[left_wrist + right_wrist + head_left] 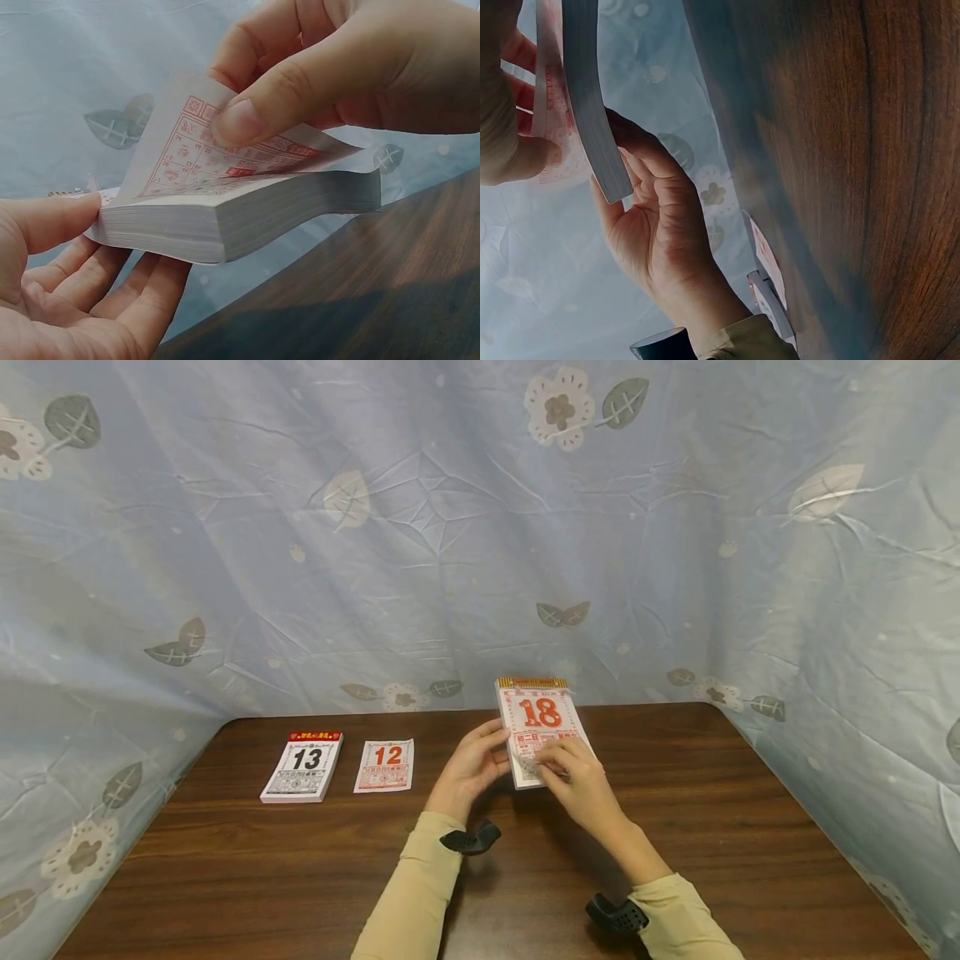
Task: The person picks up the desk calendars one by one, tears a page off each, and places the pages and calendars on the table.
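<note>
Above table: left hand cradles "18" calendar pad; right hand apparently pinches top sheet.

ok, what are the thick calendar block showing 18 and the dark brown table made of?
Thick tear-off calendar block printed with a red 18: thin matte paper, apparently; its top sheet curls under the right hand, and the edge shows many stacked leaves while the left hand supports it. Dark brown table: wood or wood-look laminate, going by the grain and slight sheen.
</note>
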{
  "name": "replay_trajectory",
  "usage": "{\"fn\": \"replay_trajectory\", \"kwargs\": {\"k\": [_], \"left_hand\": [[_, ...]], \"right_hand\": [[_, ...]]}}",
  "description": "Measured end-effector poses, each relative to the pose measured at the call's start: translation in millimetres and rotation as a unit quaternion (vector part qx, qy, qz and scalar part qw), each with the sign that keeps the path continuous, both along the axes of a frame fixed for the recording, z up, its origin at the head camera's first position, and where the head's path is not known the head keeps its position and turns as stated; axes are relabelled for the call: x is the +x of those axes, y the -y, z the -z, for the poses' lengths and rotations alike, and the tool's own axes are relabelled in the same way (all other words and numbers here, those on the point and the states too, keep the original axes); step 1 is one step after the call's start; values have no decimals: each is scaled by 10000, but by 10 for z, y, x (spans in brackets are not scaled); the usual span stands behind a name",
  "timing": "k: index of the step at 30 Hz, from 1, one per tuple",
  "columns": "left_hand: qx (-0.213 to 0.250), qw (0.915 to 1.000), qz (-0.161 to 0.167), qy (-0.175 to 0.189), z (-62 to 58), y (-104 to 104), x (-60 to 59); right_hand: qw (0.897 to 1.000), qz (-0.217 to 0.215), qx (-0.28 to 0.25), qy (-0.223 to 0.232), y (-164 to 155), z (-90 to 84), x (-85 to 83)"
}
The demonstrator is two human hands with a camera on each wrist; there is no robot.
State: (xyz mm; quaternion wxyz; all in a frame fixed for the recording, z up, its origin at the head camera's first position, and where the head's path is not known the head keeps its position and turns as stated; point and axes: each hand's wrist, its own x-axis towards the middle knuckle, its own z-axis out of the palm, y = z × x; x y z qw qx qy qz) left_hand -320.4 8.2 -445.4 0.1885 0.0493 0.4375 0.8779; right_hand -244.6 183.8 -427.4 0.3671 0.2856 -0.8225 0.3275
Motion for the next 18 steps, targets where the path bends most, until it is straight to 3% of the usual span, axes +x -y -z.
{"fn": "replay_trajectory", "kwargs": {"k": [5, 12, 18], "left_hand": [[80, 9999, 88, 13, -8, -7, 14], [147, 9992, 346, -122, -134, 12, 103], [249, 9995, 165, 66, -64, -51, 62]], "right_hand": [[9988, 143, -327, 326, -2, -5, -8], [9890, 451, -969, 1025, -38, -24, -16], [9726, 512, -1577, 1631, -63, -19, -33]]}}
